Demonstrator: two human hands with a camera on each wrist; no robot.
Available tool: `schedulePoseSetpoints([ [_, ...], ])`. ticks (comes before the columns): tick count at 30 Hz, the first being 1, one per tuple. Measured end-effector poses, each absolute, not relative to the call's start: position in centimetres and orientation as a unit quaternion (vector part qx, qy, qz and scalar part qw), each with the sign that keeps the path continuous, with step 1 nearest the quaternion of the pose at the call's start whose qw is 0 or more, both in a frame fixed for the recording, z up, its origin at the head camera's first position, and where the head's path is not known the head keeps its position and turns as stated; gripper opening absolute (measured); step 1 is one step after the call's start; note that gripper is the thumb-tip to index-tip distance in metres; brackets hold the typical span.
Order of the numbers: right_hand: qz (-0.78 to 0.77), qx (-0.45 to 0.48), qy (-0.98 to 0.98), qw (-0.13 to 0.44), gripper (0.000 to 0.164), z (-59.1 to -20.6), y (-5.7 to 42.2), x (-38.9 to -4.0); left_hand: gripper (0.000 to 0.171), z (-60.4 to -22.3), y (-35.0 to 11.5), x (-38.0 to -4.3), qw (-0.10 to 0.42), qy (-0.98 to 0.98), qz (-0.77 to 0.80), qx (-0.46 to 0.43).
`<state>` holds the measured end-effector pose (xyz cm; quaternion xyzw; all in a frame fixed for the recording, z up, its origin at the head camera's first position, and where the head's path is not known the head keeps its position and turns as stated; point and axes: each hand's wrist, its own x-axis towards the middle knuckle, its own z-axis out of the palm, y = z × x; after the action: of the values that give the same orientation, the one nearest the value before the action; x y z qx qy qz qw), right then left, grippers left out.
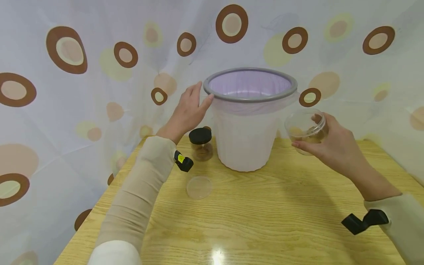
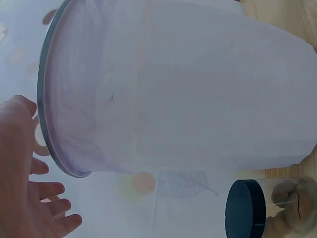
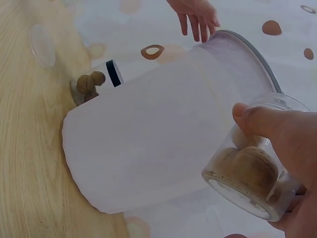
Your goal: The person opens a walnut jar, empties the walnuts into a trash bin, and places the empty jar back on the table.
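Note:
My right hand grips a clear plastic jar with no lid on, tilted in the air to the right of a white bin. Brown, walnut-like nuts show through its side in the right wrist view. The bin has a grey rim and a thin purplish liner folded over it. At the left of that rim is my left hand, fingers spread and relaxed, thumb tip right by the edge; it holds nothing.
A second clear jar with a black lid stands just left of the bin, with similar brown nuts inside. Nearer on the wooden table lies a clear round lid. A patterned curtain hangs behind.

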<state>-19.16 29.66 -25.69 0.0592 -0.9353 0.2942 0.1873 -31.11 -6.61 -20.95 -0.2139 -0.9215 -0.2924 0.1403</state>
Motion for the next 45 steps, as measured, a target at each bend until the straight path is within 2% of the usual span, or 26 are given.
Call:
schedulePoseSetpoints([
  [10,0.269,0.063,-0.939,0.207,0.1,-22.8,29.7,-20.2,0.073,-18.2,-4.5,-32.5,0.127,-0.93,-0.262,-0.225],
  [17,0.248,0.073,-0.944,0.204,0.091,-19.6,29.6,-21.2,0.07,-16.2,-3.4,-33.0,0.088,-0.944,-0.225,-0.225],
  [22,0.24,0.087,-0.944,0.21,0.097,-17.2,29.4,-22.0,0.068,-15.5,-2.9,-33.4,0.049,-0.95,-0.205,-0.229],
  [35,0.14,0.143,-0.956,0.213,0.095,-12.6,27.8,-24.9,0.084,-14.3,-2.3,-32.9,-0.041,-0.974,-0.108,-0.194],
  [45,0.021,0.159,-0.969,0.189,0.098,-10.3,25.5,-27.2,0.082,-13.6,-2.4,-32.3,-0.053,-0.977,-0.089,-0.187],
])
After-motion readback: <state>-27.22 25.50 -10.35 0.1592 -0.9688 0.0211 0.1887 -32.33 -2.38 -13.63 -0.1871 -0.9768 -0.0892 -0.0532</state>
